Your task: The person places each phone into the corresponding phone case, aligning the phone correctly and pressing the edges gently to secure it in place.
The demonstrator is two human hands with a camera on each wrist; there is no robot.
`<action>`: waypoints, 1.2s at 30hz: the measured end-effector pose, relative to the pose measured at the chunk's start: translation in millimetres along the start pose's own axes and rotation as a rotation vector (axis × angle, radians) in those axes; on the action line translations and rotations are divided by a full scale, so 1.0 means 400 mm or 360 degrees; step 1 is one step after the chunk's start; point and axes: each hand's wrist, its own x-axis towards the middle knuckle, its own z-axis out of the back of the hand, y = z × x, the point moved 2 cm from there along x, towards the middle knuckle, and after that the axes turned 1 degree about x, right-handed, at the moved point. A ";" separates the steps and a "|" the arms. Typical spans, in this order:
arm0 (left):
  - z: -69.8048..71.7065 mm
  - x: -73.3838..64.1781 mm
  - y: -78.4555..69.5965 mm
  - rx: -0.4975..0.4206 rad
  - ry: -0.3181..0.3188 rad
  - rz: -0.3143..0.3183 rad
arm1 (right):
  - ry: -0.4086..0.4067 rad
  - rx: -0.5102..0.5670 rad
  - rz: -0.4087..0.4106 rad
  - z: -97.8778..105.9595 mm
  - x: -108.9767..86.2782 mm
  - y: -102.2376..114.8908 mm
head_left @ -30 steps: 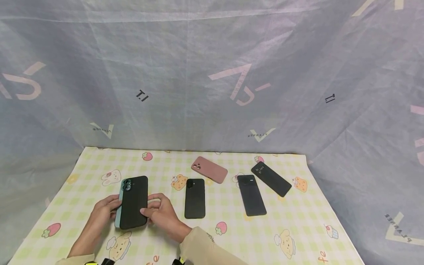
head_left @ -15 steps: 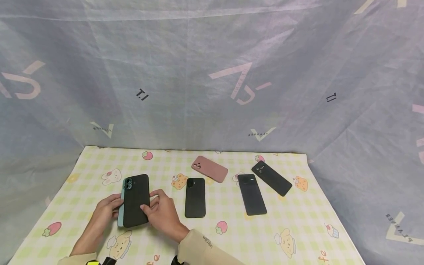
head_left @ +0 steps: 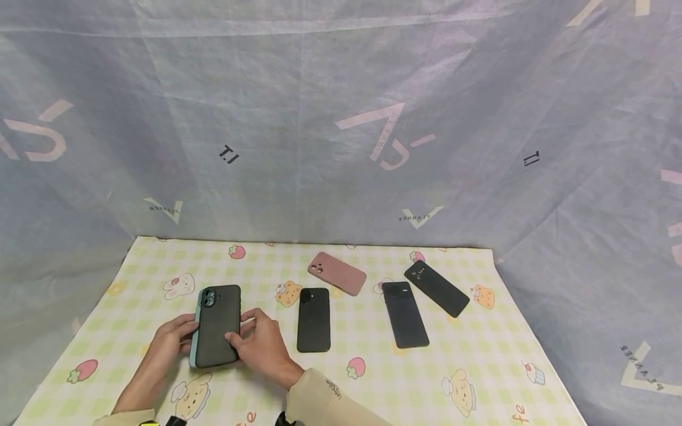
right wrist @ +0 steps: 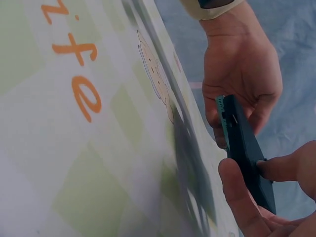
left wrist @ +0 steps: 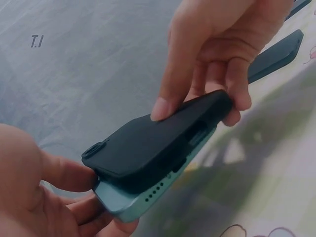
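Observation:
My left hand [head_left: 170,340] pinches the left edge of a teal phone [left wrist: 133,206], thumb on top and fingers beneath. A black phone case [head_left: 218,328] lies over the phone, covering most of it. In the head view a teal strip shows along the case's left side, and the left wrist view shows the phone's end with its small holes sticking out below the case. My right hand [head_left: 262,342] grips the case's right side, its thumb on the back and fingers curled at the far edge. Both things are held up off the table, slightly tilted.
Right of my hands lies a black phone [head_left: 314,319]. Behind it is a pink phone case [head_left: 337,273]. Farther right lie a dark phone [head_left: 405,314] and a black case with camera holes [head_left: 436,288]. A patterned cloth [head_left: 394,390] covers the table; grey curtains hang around it.
The case and phone have shifted slightly right, and the case's tilt has changed, so its back looks greyer. Both hands keep their hold. The other phones and cases stay put.

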 end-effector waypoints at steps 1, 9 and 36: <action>-0.001 -0.001 -0.001 -0.0007 0.0001 0.0005 | 0.0006 0.0029 -0.0009 -0.002 -0.001 -0.001; -0.004 -0.005 0.000 -0.0024 0.0011 0.0040 | 0.0018 0.0090 -0.0019 -0.008 -0.002 -0.011; -0.030 -0.013 0.008 0.0137 0.0039 -0.0028 | 0.0084 0.0143 -0.0009 -0.002 -0.009 -0.013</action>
